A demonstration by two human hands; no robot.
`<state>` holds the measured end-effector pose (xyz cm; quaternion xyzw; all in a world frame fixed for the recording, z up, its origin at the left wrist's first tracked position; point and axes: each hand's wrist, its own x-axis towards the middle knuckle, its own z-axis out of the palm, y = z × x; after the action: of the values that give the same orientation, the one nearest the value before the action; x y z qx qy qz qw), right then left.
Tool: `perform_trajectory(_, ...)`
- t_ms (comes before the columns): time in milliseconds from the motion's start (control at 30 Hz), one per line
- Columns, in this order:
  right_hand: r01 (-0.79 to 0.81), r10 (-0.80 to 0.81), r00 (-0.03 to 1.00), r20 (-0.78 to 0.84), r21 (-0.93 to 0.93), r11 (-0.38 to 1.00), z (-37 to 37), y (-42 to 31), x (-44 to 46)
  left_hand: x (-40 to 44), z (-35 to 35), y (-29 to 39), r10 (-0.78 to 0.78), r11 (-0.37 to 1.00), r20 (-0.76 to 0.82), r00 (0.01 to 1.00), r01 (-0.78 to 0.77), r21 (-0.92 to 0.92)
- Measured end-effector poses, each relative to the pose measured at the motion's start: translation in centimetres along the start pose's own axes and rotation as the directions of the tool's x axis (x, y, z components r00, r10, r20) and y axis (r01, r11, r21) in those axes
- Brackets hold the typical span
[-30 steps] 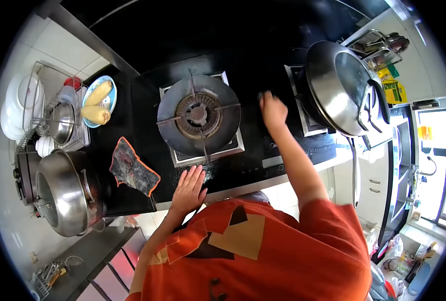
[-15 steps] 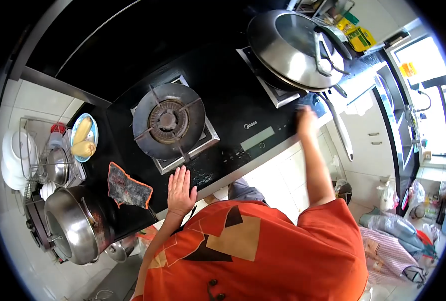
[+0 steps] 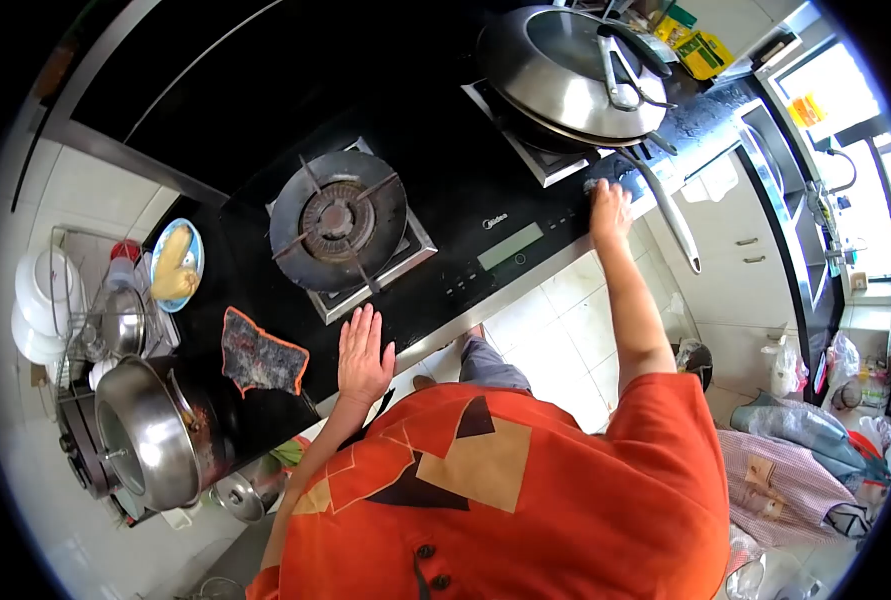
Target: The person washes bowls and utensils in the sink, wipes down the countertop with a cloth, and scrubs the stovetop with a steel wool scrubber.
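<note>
Flat on the front edge of the black gas stove [image 3: 435,230], my left hand [image 3: 365,360] has its fingers stretched out and holds nothing. It is just in front of the left burner [image 3: 337,222], whose round pan support is uncovered. My right hand [image 3: 611,212] presses on the stove top near its right front corner. Its fingers are bent over a small grey scouring pad [image 3: 590,186], mostly hidden under them. Close beyond that hand is the handle [image 3: 665,215] of a wok with a domed steel lid [image 3: 570,75] on the right burner.
A dark cloth with an orange edge [image 3: 263,352] lies left of my left hand. Behind it is a blue-rimmed plate [image 3: 197,255] with corn cobs. A steel pot [image 3: 155,430] and a dish rack [image 3: 70,300] stand far left. The wok handle juts past the counter edge.
My right hand, blurred before, is now sharp and slightly lower on the right front of the stove. My left hand stays flat in place. The whole view has shifted a little.
</note>
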<state>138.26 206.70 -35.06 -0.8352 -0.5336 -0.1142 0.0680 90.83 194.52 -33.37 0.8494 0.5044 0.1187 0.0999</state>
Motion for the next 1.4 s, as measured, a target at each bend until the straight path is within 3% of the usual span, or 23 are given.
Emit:
perform_trajectory(133,0.227,-0.227,0.974,-0.018,0.001,0.974,-1.4,-8.2,-1.9,0.1,-0.1,0.0,-0.011,1.000,0.005,1.000,0.011,0.006)
perform_trajectory(233,0.405,-0.397,0.914,-0.084,0.163,0.900,-2.7,-16.9,-8.6,-0.1,-0.2,0.1,-0.024,1.000,0.003,1.000,0.024,0.014)
perform_trajectory(300,0.500,-0.453,0.865,-0.217,0.288,0.817,-4.3,-18.5,-13.5,-0.1,0.1,-0.1,-0.025,1.000,0.010,1.000,0.025,-0.004)
perform_trajectory(367,0.505,-0.482,0.858,-0.179,0.474,0.722,-5.3,-17.9,-16.9,-0.1,0.0,0.0,-0.036,0.999,0.007,0.999,0.036,-0.001)
perform_trajectory(400,0.512,-0.510,0.848,-0.146,0.477,0.715,-5.3,-17.8,-17.8,-0.1,0.0,0.0,-0.032,0.999,0.007,0.999,0.032,0.000)
perform_trajectory(433,0.517,-0.518,0.843,-0.143,0.479,0.709,-4.7,-17.7,-17.0,-0.3,-0.1,-0.1,-0.029,1.000,0.014,0.999,0.029,0.001)
perform_trajectory(500,0.422,-0.388,0.907,-0.166,0.321,0.848,-3.0,-17.8,-12.4,-0.3,-0.1,0.0,-0.036,0.999,0.017,0.999,0.036,-0.004)
perform_trajectory(567,0.358,-0.310,0.932,-0.189,0.345,0.868,-2.4,-18.3,-7.1,-0.2,-0.2,0.1,-0.032,0.999,0.017,0.999,0.032,-0.005)
perform_trajectory(633,0.388,-0.351,0.921,-0.170,0.304,0.870,-2.3,-18.9,-7.1,-0.2,-0.2,0.2,-0.043,0.999,-0.009,0.999,0.043,-0.033)
perform_trajectory(733,0.484,-0.516,0.855,-0.055,0.445,0.753,-3.6,-18.6,-12.0,-0.1,-0.3,0.0,-0.051,0.998,0.016,0.999,0.051,-0.035)
perform_trajectory(833,0.376,-0.401,0.915,-0.037,0.435,0.818,-2.7,-19.5,-9.1,0.0,-0.7,0.1,-0.054,0.997,0.009,0.999,0.054,-0.053)
perform_trajectory(900,0.424,-0.441,0.893,-0.087,0.486,0.764,-2.4,-21.3,-5.5,0.1,-0.6,0.1,-0.051,0.997,0.002,0.999,0.051,-0.052)
perform_trajectory(967,0.474,-0.505,0.863,-0.011,0.367,0.801,-2.2,-23.2,-3.1,0.1,-0.8,0.2,-0.051,0.997,0.004,0.999,0.051,-0.050)
perform_trajectory(1133,0.475,-0.535,0.835,0.129,0.324,0.818,-3.9,-20.4,-7.4,0.2,-0.6,-0.2,-0.047,0.997,0.012,0.999,0.048,-0.054)
perform_trajectory(1200,0.403,-0.484,0.859,0.165,0.365,0.839,-3.6,-19.6,-7.9,0.1,-0.8,0.0,-0.048,0.996,0.005,0.999,0.048,-0.074)
perform_trajectory(1233,0.444,-0.482,0.876,0.023,0.349,0.825,-2.9,-20.6,-6.8,0.2,-0.9,-0.1,-0.040,0.995,-0.005,0.999,0.039,-0.092)
perform_trajectory(1400,0.450,-0.463,0.886,-0.036,0.314,0.836,-1.6,-24.5,-1.8,0.3,-0.9,-0.1,-0.039,0.997,-0.009,0.999,0.038,-0.070)
